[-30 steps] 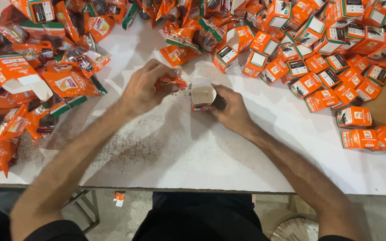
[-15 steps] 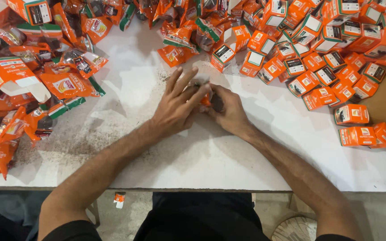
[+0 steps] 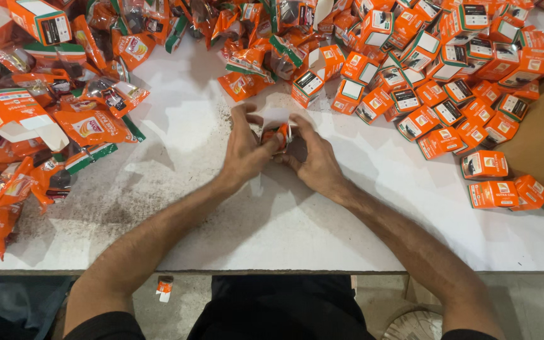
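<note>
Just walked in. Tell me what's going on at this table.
A person sits at a white table with both hands together at its middle. The left hand and right hand grip a small orange box between them, its white flap open. Flattened orange pouches are heaped to the person's left; a pile of closed small orange boxes lies to the right. Dark dusty specks mark the tabletop.

This is looking like a packing workshop. Dozens of small orange boxes (image 3: 448, 82) are piling up along the far right of a white table (image 3: 272, 233), while loose orange pouches (image 3: 64, 119) are heaping at its left.
</note>
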